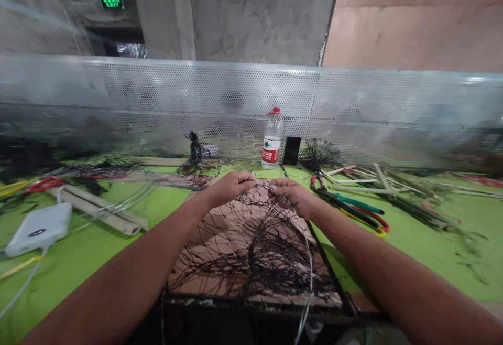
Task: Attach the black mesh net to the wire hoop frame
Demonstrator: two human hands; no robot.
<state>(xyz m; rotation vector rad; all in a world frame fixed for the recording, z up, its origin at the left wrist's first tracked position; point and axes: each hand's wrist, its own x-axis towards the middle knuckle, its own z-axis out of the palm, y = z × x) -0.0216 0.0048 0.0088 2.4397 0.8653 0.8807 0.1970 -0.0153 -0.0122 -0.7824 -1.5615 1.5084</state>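
Our left hand [229, 187] and right hand [294, 198], about equally near, pinch the top edge of the black netting [251, 253], whose length runs back toward us across a pinkish board [202, 219].

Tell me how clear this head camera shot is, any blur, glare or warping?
In the head view, the perforated metal screen is smeared with blur and pale glare, and its top edge bows from lens distortion, while the black netting, left hand and right hand look fairly sharp.
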